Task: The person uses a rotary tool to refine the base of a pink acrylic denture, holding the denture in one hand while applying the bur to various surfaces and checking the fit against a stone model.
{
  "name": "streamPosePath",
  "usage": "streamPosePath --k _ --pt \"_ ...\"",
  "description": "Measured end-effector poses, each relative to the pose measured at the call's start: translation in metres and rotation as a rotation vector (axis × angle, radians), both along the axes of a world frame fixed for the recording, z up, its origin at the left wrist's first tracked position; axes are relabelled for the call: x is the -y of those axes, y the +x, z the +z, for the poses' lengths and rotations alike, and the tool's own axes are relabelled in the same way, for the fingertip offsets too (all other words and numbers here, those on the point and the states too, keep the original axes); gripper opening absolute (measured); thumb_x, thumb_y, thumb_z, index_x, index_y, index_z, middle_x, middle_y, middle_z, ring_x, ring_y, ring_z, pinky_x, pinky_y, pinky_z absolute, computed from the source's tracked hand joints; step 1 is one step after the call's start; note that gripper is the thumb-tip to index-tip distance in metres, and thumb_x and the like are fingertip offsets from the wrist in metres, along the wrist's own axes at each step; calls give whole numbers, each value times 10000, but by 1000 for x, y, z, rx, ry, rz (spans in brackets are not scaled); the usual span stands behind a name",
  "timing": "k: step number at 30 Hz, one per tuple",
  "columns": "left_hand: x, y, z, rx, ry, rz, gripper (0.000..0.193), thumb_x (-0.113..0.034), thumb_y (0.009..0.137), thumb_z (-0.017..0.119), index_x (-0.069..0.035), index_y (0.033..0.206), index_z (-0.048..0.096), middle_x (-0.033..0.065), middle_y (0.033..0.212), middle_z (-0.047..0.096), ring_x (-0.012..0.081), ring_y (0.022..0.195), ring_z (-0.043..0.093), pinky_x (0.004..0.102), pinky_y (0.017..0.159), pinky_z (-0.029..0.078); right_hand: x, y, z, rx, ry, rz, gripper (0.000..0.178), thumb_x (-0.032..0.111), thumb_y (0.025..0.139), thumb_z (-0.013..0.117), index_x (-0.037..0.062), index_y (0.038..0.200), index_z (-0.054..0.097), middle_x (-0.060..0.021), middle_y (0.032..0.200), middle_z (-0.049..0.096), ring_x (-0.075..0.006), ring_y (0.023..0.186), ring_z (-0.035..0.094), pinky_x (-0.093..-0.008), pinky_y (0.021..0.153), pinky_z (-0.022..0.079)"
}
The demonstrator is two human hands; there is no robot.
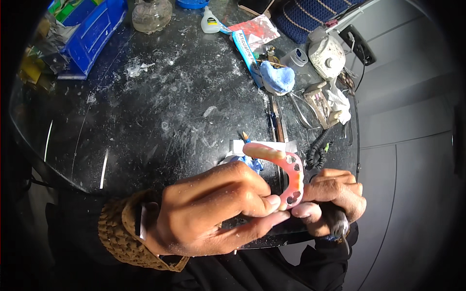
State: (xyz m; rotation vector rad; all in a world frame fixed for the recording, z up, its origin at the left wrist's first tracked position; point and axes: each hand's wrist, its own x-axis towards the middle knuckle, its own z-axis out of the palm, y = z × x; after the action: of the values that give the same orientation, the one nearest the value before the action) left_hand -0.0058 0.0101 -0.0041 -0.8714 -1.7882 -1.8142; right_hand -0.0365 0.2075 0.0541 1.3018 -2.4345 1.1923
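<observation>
A pink partial denture (293, 179), curved like a horseshoe, with pale teeth and several openings in its rim, stands raised above the table's near edge. My left hand (218, 208) pinches its lower end between thumb and fingers. Close against the denture's right side is my right hand (332, 199), its fingers curled round a shiny metal tool (343, 228) whose kind I cannot make out. The right thumb and fingertip lie at the denture's edge; whether they press on it is unclear. Behind the denture are a white strip (238, 145) and a pointed pencil-like tool (245, 137).
A dusty black table (160, 116) spreads ahead. Toward its right stand a blue dental cast (277, 78), a slim blue-and-white packet (247, 58), a clear cup (296, 58), a white device (327, 56) and a coiled black cord (318, 150). Blue bin (97, 36) at far left; white bottle (210, 23) at back.
</observation>
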Motion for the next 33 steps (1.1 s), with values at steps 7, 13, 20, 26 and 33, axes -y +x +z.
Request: streamPosePath --k 7,13,20,26,33 --pt "-5 -3 3 -21 -17 -32 345 0 645 820 -7 882 569 131 810 630 171 694 653 264 587 541 5 5 8 214 -34 -40 95 36 750 736 20 800 656 -62 609 652 -140 490 622 -239 470 470" --pt "-1 -2 5 -23 -102 -29 334 -23 652 822 -28 882 581 108 746 629 167 684 659 266 575 541 5 6 7 281 -37 -21 66 43 786 700 19 803 641 -53 544 614 -148 478 619 -244 470 468" --pt "1 0 4 -2 -180 -5 280 -56 645 833 -47 799 599 98 733 641 159 666 663 255 550 533 2 4 4 368 -29 42 79 81 805 687 47 843 626 -49 525 589 -176 484 618 -257 476 450" --pt "2 4 10 -26 -211 -7 320 -85 596 862 -56 789 608 89 725 639 175 668 669 263 549 526 0 5 7 380 -58 117 99 68 797 694 40 866 629 -76 631 641 -211 560 659 -261 529 485" --pt "17 -2 13 -131 -145 146 143 -26 794 674 -74 929 669 139 1092 499 176 890 573 292 727 533 -5 3 12 338 -133 175 77 45 788 702 12 808 636 -93 678 667 -201 564 664 -262 537 506"
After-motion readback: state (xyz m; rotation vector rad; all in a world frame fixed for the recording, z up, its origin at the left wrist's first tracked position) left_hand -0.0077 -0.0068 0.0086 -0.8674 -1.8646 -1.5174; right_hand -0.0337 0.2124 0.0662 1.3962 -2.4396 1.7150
